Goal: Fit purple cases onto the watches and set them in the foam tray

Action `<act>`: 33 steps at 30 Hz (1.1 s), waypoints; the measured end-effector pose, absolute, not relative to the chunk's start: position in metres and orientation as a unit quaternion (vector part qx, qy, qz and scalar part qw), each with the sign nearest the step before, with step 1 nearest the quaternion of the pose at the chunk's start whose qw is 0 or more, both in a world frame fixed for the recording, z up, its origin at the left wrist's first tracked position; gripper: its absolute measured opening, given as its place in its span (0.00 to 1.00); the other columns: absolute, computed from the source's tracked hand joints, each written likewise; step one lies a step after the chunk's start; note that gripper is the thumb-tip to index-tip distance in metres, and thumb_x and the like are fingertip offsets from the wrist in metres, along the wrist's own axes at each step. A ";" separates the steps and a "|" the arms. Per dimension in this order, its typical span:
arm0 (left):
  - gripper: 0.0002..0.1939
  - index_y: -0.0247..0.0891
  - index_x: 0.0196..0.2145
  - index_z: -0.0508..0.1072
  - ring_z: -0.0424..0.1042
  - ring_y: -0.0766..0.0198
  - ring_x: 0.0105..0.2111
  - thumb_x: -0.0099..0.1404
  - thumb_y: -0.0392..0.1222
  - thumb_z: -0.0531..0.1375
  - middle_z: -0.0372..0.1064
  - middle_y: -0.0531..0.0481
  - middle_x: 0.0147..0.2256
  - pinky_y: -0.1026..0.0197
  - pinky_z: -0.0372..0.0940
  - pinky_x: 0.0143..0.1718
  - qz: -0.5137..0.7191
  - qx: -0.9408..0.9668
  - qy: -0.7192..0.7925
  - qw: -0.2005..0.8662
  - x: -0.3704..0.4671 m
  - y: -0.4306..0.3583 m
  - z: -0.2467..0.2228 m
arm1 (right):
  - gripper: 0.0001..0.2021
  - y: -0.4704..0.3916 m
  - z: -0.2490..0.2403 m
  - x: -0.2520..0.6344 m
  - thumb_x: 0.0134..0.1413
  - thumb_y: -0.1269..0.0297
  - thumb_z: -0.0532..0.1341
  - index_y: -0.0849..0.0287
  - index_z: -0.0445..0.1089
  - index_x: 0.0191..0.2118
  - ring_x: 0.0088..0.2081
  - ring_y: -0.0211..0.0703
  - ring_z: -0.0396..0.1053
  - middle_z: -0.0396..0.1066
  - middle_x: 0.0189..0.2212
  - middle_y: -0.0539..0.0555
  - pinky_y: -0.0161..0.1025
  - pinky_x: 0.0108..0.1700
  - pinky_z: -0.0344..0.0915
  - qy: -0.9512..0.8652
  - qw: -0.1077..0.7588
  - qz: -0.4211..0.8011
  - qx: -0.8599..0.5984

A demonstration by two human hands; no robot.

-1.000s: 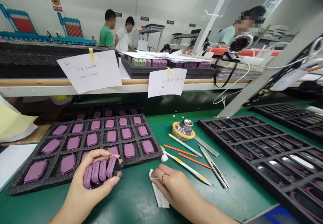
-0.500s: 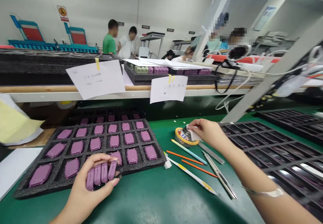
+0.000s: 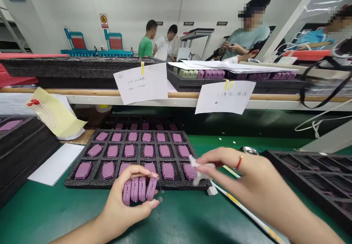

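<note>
My left hand (image 3: 117,209) is wrapped round a row of several purple watch cases (image 3: 141,189), standing side by side on edge. A clear piece pokes out past the fingertips. Between thumb and fingers of my right hand (image 3: 255,185) is a crumpled white wipe (image 3: 202,172), a little blurred. It hangs over the right front corner of a black foam tray (image 3: 178,184), to the right of my left hand. Purple watch cases (image 3: 168,170) lie in the tray's compartments, some partly hidden by my left hand.
A white-and-yellow stick (image 3: 247,213) and a small white block (image 3: 212,190) lie by my right hand. More foam trays (image 3: 308,178) stand at right and left. Behind runs a shelf edge (image 3: 181,99) with hanging paper notes. Several people are beyond it.
My right hand has left the yellow tape roll and come toward my left hand, carrying the white wipe. The view has turned left. My left hand keeps its grip on the watch cases.
</note>
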State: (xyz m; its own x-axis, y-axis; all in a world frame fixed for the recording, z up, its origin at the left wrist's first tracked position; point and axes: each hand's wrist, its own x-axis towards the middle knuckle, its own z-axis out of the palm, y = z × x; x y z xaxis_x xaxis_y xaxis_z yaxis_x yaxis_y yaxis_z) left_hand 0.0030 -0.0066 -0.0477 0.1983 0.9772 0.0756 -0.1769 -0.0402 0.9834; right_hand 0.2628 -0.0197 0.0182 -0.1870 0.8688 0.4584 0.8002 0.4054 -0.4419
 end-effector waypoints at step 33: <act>0.18 0.46 0.39 0.76 0.76 0.63 0.38 0.51 0.36 0.73 0.77 0.56 0.37 0.65 0.70 0.43 0.434 0.659 0.376 0.486 -0.011 0.004 -0.050 | 0.06 -0.014 -0.005 0.185 0.66 0.72 0.60 0.59 0.71 0.36 0.33 0.40 0.65 0.75 0.32 0.50 0.40 0.36 0.59 -0.844 0.397 0.006 -0.359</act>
